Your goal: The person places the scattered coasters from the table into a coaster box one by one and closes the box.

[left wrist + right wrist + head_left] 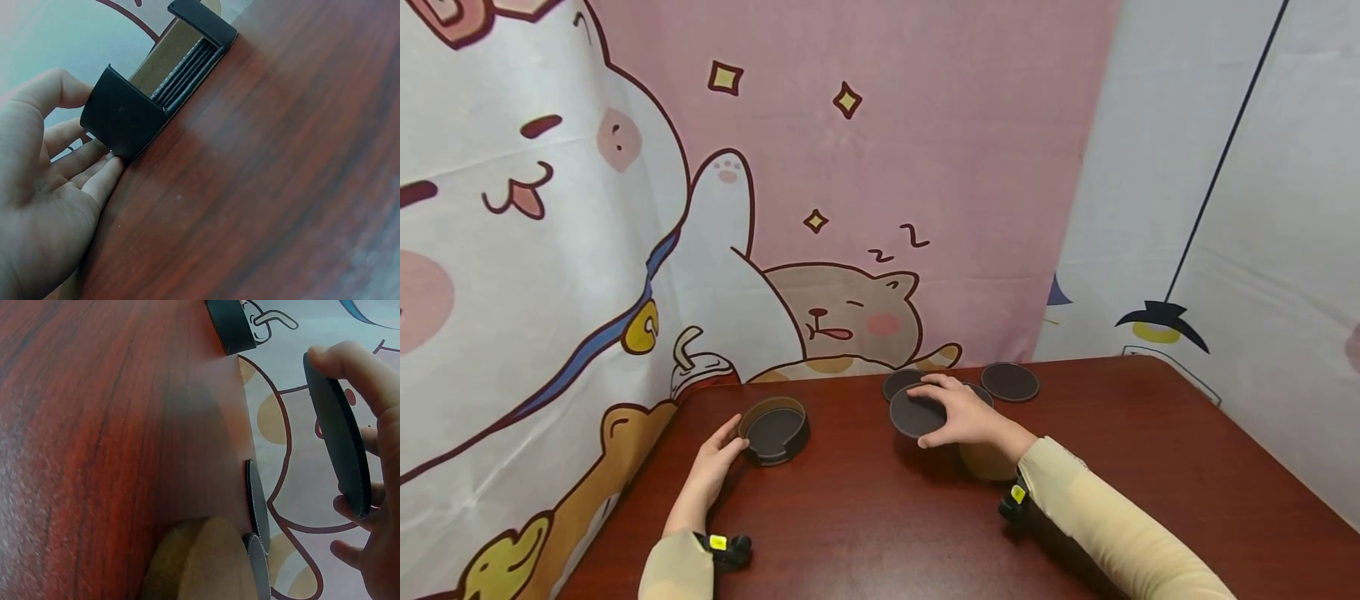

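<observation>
My right hand (958, 414) grips a round dark coaster (916, 414) by its edge, thumb on the near side and fingers across the far side. In the right wrist view the coaster (337, 434) is tilted up, raised off the table. A round black coaster holder (778, 454) with a notch in its front wall stands at the left, its inside brown. Several coasters (187, 75) lie stacked in it. Against the holder's left outer wall rest the fingertips of my left hand (711, 471).
Flat dark coasters (1010, 382) lie along the table's back edge. A tan rounded object (206, 562) stands under my right forearm, partly hidden in the head view. The reddish-brown table (850, 533) meets a printed cloth (970, 183) behind and at both sides.
</observation>
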A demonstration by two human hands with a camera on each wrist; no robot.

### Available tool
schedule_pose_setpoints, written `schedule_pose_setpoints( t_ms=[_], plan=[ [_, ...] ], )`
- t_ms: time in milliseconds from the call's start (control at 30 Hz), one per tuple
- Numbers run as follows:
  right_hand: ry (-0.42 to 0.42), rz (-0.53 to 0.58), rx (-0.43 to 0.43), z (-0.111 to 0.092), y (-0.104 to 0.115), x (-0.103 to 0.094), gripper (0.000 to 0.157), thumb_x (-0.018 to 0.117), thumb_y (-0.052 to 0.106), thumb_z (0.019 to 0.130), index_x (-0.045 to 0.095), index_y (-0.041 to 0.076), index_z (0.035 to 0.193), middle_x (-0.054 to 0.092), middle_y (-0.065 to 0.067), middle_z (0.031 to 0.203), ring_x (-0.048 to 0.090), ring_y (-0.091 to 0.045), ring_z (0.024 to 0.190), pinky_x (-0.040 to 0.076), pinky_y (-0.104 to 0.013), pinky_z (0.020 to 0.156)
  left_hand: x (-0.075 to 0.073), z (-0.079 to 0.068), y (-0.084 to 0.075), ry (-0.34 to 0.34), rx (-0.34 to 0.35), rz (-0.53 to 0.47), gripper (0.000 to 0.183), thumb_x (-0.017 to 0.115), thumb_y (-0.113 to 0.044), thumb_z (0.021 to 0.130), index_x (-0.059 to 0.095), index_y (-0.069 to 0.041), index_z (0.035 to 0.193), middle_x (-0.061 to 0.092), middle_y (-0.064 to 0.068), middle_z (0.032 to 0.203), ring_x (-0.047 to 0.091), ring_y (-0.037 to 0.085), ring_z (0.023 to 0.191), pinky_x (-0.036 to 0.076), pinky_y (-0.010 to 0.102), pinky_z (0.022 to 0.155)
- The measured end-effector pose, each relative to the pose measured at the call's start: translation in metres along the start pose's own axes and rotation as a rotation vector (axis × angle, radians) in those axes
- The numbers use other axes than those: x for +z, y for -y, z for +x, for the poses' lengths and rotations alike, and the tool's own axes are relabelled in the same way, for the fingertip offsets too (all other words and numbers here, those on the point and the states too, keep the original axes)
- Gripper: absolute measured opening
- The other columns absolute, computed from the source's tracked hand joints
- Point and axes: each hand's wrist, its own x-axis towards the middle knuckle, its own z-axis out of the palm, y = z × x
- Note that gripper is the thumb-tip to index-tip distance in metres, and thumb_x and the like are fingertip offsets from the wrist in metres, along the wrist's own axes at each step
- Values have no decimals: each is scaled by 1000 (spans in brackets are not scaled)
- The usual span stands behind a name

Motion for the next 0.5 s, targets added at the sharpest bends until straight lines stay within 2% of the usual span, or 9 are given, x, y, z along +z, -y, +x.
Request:
schedule_pose_setpoints(
  t_ms=[267,500],
  plan=[
    [1,10,-19,7,0,2,79,68,61,55,47,34,126,33,1,135,31,-21,120,31,-46,88,0,-2,-1,-12,-2,2,56,53,-14,85,32,-13,137,27,14,140,22,26,127,19,43,101],
    [-13,3,-35,21,5,5,80,68,62,54,46,36,126,31,5,135,31,-21,120,34,-43,85,0,-1,-2,-10,2,13,56,52,-14,85,32,-13,137,28,14,140,23,26,127,18,44,101]
  ],
)
